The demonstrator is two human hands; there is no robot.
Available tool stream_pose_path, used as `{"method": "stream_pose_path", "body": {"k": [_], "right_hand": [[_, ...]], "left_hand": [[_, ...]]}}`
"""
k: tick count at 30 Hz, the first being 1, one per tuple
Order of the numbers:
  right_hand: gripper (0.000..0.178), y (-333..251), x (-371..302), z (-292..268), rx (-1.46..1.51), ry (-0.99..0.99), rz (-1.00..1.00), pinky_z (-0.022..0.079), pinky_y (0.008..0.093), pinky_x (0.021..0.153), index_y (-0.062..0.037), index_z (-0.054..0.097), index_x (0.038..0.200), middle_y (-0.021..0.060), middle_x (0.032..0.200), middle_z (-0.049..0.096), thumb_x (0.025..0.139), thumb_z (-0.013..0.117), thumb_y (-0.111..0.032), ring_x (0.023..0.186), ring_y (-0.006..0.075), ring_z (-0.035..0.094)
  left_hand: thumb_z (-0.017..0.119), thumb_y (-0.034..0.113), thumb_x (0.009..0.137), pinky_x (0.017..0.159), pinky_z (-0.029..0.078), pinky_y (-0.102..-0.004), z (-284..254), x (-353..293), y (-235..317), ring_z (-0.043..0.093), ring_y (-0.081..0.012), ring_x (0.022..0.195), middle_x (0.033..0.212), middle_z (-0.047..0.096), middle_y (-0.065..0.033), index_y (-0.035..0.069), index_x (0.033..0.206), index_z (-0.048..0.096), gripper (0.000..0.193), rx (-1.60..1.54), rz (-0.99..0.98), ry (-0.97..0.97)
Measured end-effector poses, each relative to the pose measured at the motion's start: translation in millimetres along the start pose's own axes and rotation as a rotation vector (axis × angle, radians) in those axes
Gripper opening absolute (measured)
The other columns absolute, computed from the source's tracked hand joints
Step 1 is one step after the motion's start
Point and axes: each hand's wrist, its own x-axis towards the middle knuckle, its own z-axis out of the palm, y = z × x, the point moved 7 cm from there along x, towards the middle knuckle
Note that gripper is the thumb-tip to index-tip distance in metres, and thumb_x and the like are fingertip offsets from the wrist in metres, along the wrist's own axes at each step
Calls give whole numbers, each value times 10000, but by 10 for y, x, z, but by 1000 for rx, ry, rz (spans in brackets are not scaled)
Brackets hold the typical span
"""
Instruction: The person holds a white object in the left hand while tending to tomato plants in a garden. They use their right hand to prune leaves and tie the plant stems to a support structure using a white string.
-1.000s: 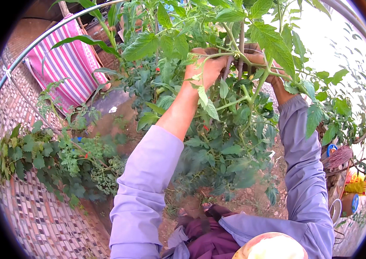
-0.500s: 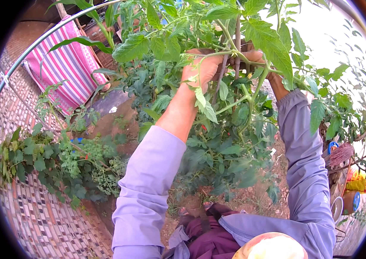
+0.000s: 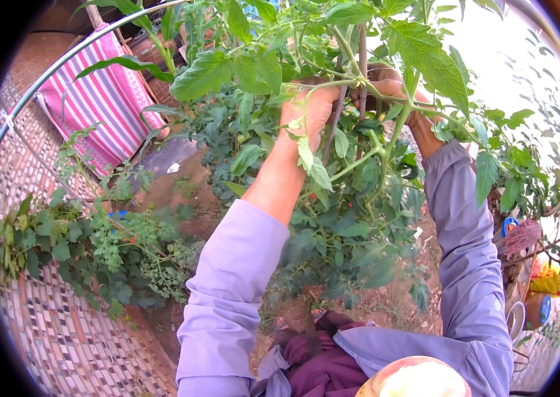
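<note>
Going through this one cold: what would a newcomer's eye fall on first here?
Probably the pink-striped cloth at upper left, bright against the greenery. Next, the two long lavender sleeves, reaching up from the lower part of the view. They lead to the left grip and right grip, both near the top centre, among the stems of the leafy plant and beside an upright stick.

Upper left: pink/purple/white striped cloth (image 3: 105, 99), pale curved pipe (image 3: 81, 45) crossing in front, long-leaved green plant (image 3: 128, 63) beside it. White scrap (image 3: 173, 168) on bare soil (image 3: 161, 188). Lower left: multicolour brick paving (image 3: 81, 337), leafy vine (image 3: 45, 238) over it. Right side: reddish fibrous bundle (image 3: 522, 237), below it yellow-and-red packaging (image 3: 546, 279), then brownish tub (image 3: 534, 313), blue end facing right.
</note>
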Motion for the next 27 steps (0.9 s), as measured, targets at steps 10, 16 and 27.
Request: {"method": "stream_pose_path", "body": {"k": [10,16,27], "right_hand": [[283,-237,-35,257,-414,-217,-111,562,234,658,97,627,1058,119,902,679,917,587,-145,730,131,649],[485,-133,196,13,-673,-383,-155,561,308,777,92,472,1253,221,1145,570,915,606,-230,993,214,605],[773,-290,170,298,162,-910,-447,542,454,879,78,346,1359,294,1295,464,812,725,-315,1130,370,547]], "left_hand": [[646,240,871,545,476,-248,-54,114,-121,601,-105,643,788,661,-19,63,888,676,181,39,-165,-59],[689,223,846,559,477,-261,-50,118,-118,615,-101,660,803,677,-16,78,894,677,153,13,-247,-48],[667,185,849,620,468,-264,-78,68,-262,611,-104,688,818,684,8,95,928,683,121,-116,-258,9]]}}
